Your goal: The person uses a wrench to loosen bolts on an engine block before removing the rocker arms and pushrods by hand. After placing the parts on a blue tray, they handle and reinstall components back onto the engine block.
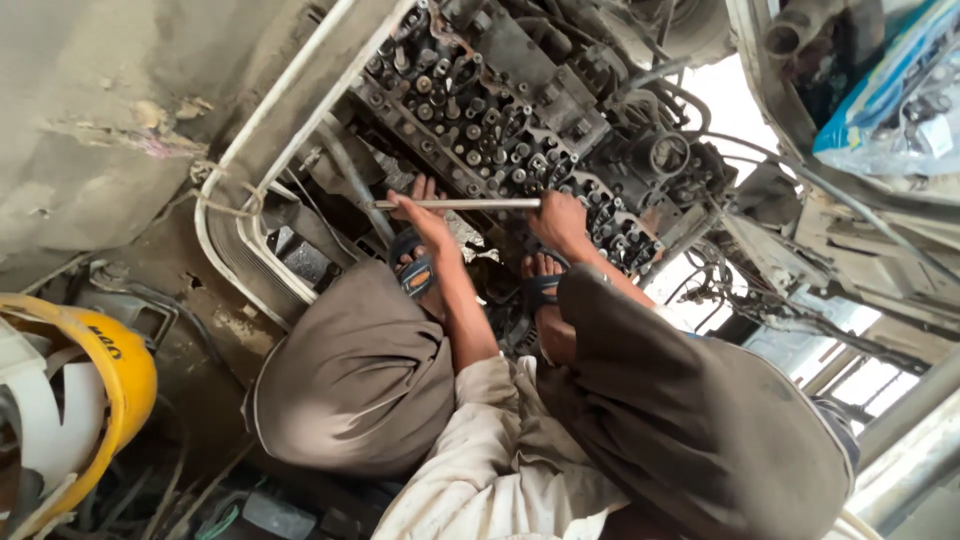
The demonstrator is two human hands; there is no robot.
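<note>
- The long steel bar (pixel 458 204) is held level across the exposed engine head (pixel 510 120); the left hand (pixel 425 222) and right hand (pixel 558 222) are each clenched on it.
- Slippage is judged likely; greasy metal and sandalled feet (pixel 540 283) perched close below could be struck.

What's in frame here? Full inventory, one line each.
Bare engine cylinder head with exposed valve gear: one, black and oily, top centre.
Long straight metal bar: one, silver, lying crosswise over the engine, gripped at both ends.
White metal tube frame: one, left of the engine.
Yellow moulded plastic part: one, lower left edge.
Blue and clear plastic bag: one, top right.
Hoses and cables: several, dark, right of the engine.
Blue strapped sandals: two, on the feet below the bar.
Brown loose trousers: one pair, centre foreground.
Left hand: closed on the bar's left end.
Right hand: closed on the bar's right end.
</note>
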